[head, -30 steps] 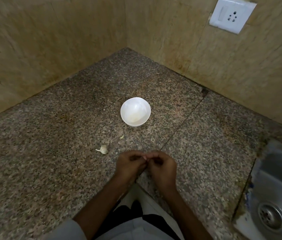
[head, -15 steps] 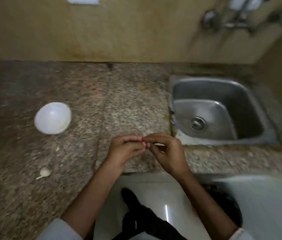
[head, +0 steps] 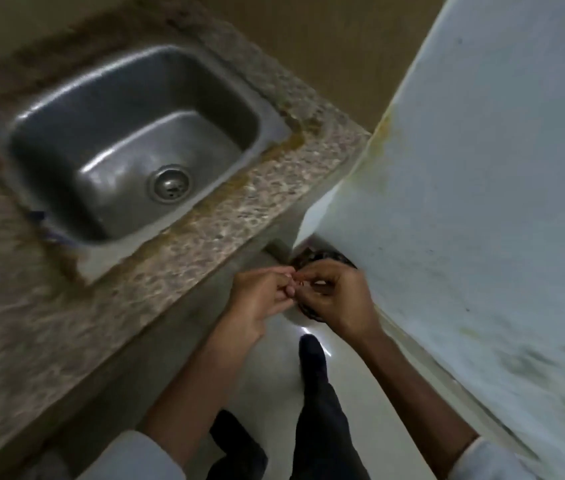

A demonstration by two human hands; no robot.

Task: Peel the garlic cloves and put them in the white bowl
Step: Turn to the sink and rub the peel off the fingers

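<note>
Sink (head: 66,109) in counter (head: 204,244) at left, upright surface (head: 481,168) at right, left hand (head: 260,299) against right hand (head: 339,299) between

Left hand (head: 260,301) and right hand (head: 338,301) together pinch a small blurred bit (head: 300,281) just off the speckled granite tabletop (head: 204,230) with its steel sink (head: 128,133).

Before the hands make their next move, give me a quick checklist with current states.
1. Left hand pinches the small item: ok.
2. Right hand pinches it too: ok.
3. Small item fully peeled: cannot tell, fingers hide it.
4. White bowl in view: not ok, out of frame.
5. Hands off the counter, above the dark round object on the floor: ok, probably suits dropping peel.
</note>
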